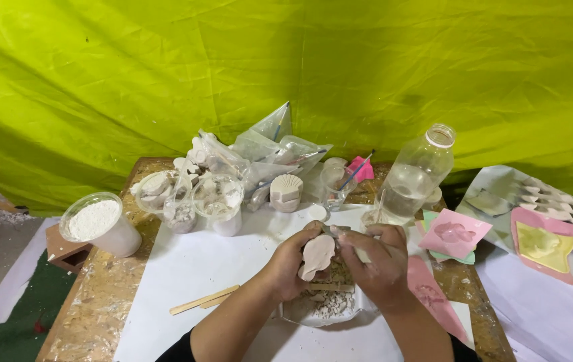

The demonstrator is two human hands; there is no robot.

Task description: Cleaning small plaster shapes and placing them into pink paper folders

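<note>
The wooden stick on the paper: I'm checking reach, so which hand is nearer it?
Left. The left hand is just right of the wooden stick; the right hand is farther right.

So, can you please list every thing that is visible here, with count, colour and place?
cast: 1, white, held over the bowl
bowl: 1, clear, holds white scraps, under the hands
sticks: 2, wooden, on the white sheet
tub: 1, clear, white powder, table's left edge
cups: about 3, clear, table's back
bottle: 1, clear, back right
moulds: several, pink, green, yellow, right side
left hand: grip on the cast
right hand: holds a thin tool against the cast
</note>
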